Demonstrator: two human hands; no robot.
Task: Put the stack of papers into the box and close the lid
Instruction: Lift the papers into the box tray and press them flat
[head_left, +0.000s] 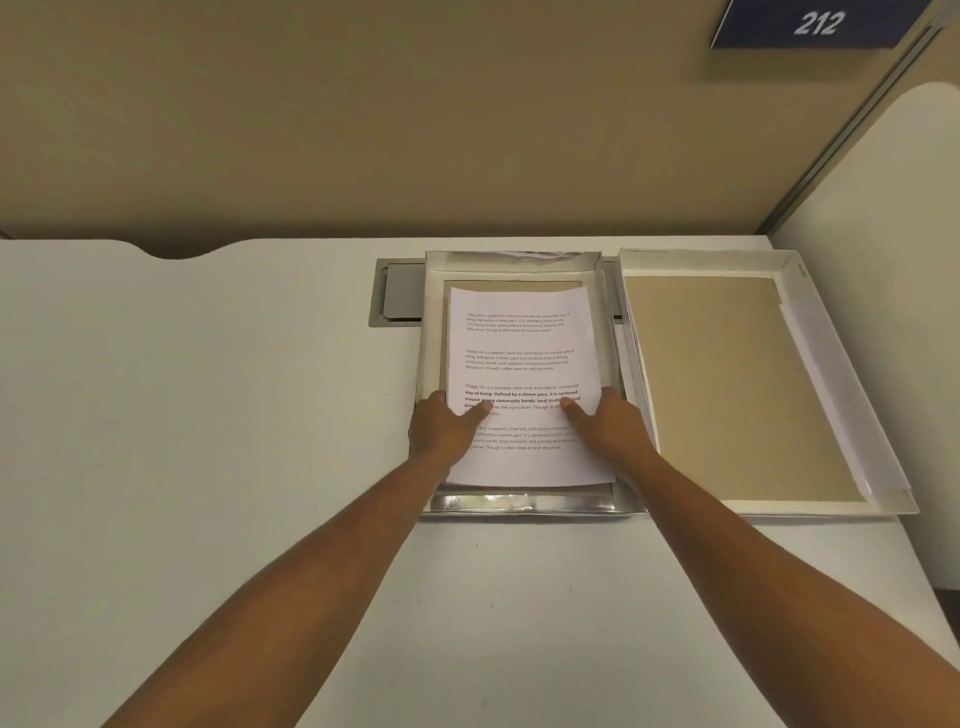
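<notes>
A white stack of printed papers (522, 358) sits inside the shallow silver-walled box (519, 503) on the desk, with its near edge close to the box's front wall. My left hand (444, 428) grips the stack's left side, thumb on top of the page. On the stack's right side my right hand (605, 423) holds it the same way, thumb on the text. The lid (727, 384), white-rimmed with a tan inside, lies upside down right of the box.
The white desk (208, 415) ends at a tan partition wall behind. A grey cable hatch (397, 293) lies partly under the box. A white side panel stands at the right, and a sign reading 212 (818, 23) hangs above.
</notes>
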